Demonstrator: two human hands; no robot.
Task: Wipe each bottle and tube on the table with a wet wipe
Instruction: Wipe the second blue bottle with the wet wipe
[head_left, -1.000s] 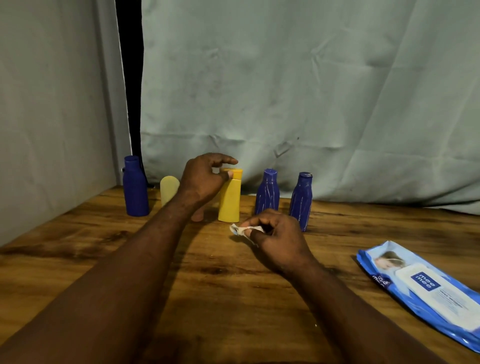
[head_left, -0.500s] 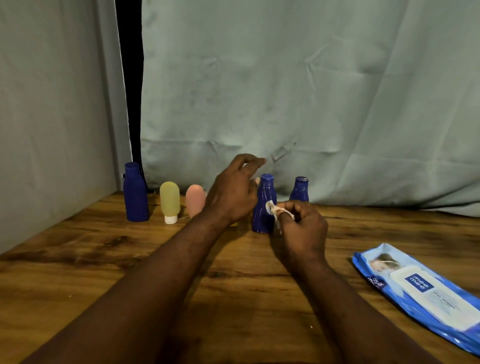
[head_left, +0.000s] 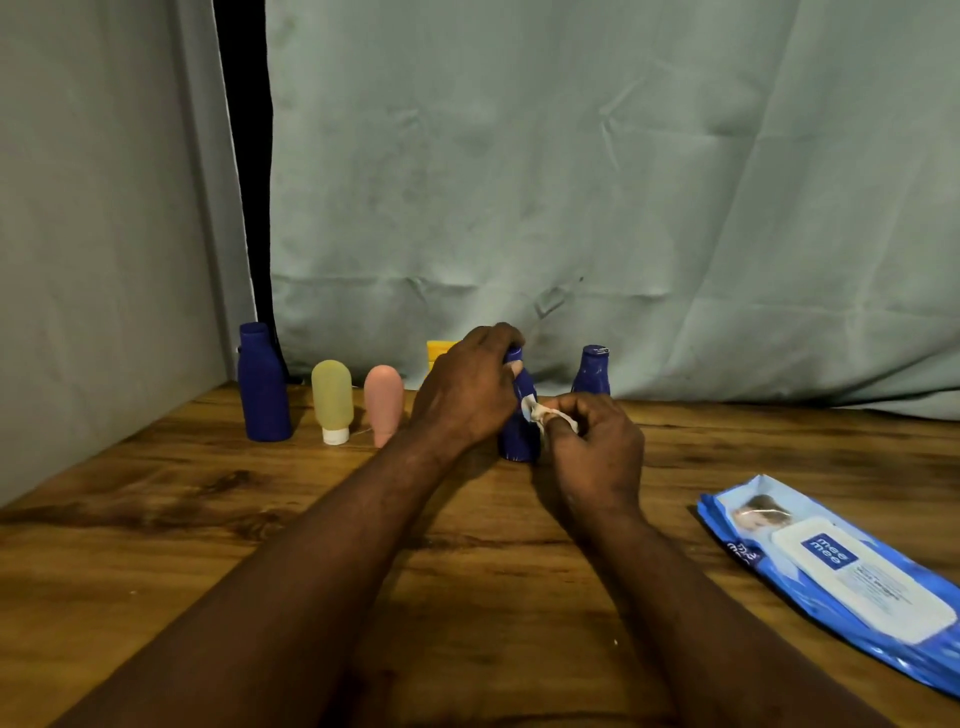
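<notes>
My left hand (head_left: 465, 395) grips the upper part of a small dark blue bottle (head_left: 518, 441) standing on the wooden table (head_left: 156, 545). My right hand (head_left: 595, 449) pinches a crumpled white wet wipe (head_left: 540, 415) against that bottle's side. Behind my left hand, only the cap of a yellow bottle (head_left: 439, 351) shows. A second small blue bottle (head_left: 592, 371) stands just to the right. Further left stand a pink tube (head_left: 383, 402), a pale yellow tube (head_left: 332, 400) on its white cap, and a taller blue bottle (head_left: 262, 384).
A blue pack of wet wipes (head_left: 836, 577) lies flat at the table's right, near the front edge. A grey-green cloth backdrop (head_left: 571, 182) hangs right behind the row of bottles, with another cloth wall along the left side.
My left hand left the yellow bottle, moved right and closed around the blue bottle's top. My right hand carried the wipe forward up to that bottle's side.
</notes>
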